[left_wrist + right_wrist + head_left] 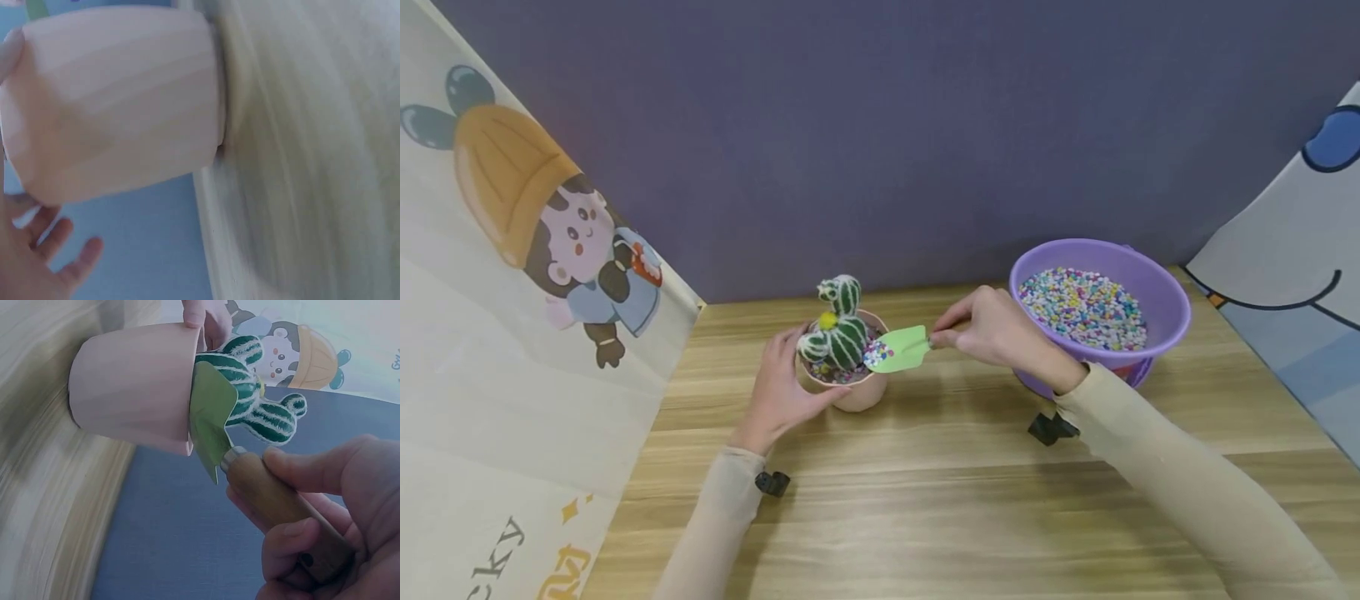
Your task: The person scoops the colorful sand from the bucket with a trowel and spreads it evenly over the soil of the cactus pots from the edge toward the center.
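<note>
A pale pink flower pot (862,395) stands on the wooden table, with a green-and-white-striped cactus (847,343) in it. My left hand (786,385) grips the pot near its rim, thumb in front and fingers round the far side. The right hand (996,329) holds a small trowel by its wooden handle (275,503). In the head view, the light green blade (910,348) overlaps the pot's right rim and carries colourful pebbles (878,353) at its tip. More pebbles lie around the base of the cactus.
A purple bucket (1172,321) partly filled with multicoloured pebbles (1090,312) stands at the right, beyond my right forearm. Behind the table (910,517) rises a dark blue backdrop (880,150). Cartoon-printed panels (467,350) flank both sides.
</note>
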Motion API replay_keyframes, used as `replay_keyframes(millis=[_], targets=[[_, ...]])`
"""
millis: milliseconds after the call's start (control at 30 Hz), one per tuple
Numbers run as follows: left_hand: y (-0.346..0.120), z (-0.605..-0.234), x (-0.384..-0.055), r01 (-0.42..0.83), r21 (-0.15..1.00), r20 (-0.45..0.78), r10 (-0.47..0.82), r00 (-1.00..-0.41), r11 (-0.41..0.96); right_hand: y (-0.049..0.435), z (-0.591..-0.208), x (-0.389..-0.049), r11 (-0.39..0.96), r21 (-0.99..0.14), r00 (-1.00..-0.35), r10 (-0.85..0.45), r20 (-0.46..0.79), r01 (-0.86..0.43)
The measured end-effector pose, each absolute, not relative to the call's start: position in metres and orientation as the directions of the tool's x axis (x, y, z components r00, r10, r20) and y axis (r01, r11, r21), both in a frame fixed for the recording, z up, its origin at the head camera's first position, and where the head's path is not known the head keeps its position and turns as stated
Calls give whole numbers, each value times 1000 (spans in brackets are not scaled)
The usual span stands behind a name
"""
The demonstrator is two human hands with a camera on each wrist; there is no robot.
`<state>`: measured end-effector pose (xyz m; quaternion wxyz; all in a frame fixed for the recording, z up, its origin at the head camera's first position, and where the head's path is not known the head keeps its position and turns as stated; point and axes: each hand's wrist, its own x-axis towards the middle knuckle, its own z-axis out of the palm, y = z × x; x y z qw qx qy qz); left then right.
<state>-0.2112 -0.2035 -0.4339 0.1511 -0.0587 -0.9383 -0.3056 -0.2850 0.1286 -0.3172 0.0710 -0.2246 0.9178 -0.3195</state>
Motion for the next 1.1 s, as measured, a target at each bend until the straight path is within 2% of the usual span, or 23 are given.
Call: replay_keyframes(millis=[167,400,833,1100], targets=[[-201,-432,-210,206,538,313,33,-949,818,127,-316,-281,700,-608,-884,-468,3,-374],[-204,-431,-211,218,611,236,88,-968,761,127,-316,-282,699,-609,-884,-468,8,-375],[-181,-423,-206,117,524,285,-44,-958,844,129,-316,-281,693,-612,-882,-472,14,-381],[-185,-421,-208,200,514,252,76,-965,834,126,-314,-276,689,-604,-872,-489,21,-401]])
